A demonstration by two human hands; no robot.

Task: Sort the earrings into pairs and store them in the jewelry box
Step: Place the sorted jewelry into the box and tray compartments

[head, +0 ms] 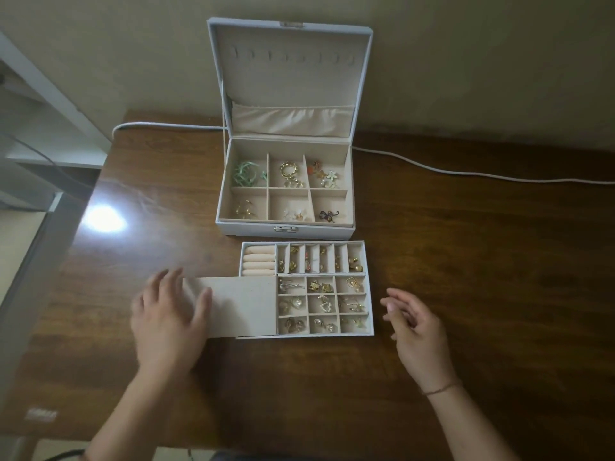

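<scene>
A pale grey jewelry box (253, 229) stands open on the brown wooden table, its six compartments holding earrings in gold, green and flower shapes. In front of it lies the box's removable tray (369, 291), with ring rolls at the left and many small cells holding gold and pearl earrings. A flat beige panel (243, 304) lies over the tray's lower left part and sticks out to the left. My left hand (166, 314) rests flat on the panel's left end, fingers spread. My right hand (412, 324) hovers just right of the tray, fingers relaxed, holding nothing.
A white cable (466, 173) runs across the table behind the box, on both sides of it. The wall stands close behind the raised lid (289, 71). A bright light reflection (104, 219) shows on the table's left part. The table's left edge lies beside a pale floor.
</scene>
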